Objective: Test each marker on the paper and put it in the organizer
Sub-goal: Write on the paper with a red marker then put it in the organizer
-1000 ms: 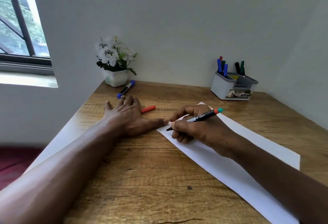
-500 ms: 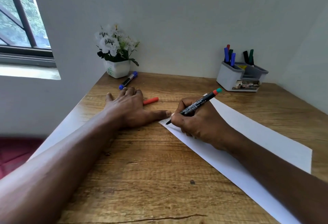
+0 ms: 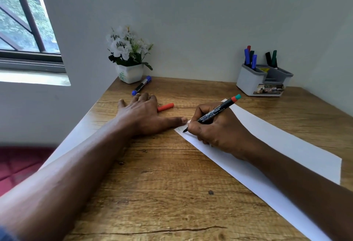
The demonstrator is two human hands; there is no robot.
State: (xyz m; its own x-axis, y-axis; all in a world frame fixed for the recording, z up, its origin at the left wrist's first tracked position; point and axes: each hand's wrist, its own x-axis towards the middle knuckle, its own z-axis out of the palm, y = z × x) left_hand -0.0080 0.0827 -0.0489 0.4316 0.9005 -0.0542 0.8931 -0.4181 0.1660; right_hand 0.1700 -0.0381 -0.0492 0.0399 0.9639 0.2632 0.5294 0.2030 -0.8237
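My right hand (image 3: 215,131) grips a black marker (image 3: 214,113) with a red and teal rear end, its tip touching the near left corner of the white paper (image 3: 282,149), where faint green marks show. Flat on the wooden table lies my left hand (image 3: 145,114), fingers spread, thumb tip pressing the paper's corner. An orange-red cap or marker (image 3: 165,107) pokes out from beneath its fingers; I cannot tell which. A blue-capped marker (image 3: 141,85) lies beyond that hand. The grey organizer (image 3: 248,80) stands at the back right, holding several markers.
A white pot of white flowers (image 3: 129,72) stands in the back left corner against the wall. The table's left edge runs diagonally beside my left forearm, with a window (image 3: 23,21) and dark red floor beyond it. Walls close the back and right sides.
The marker in my right hand has tilted more upright, and its tip has stayed at the paper's corner. The view has shifted slightly. My left hand stays flat.
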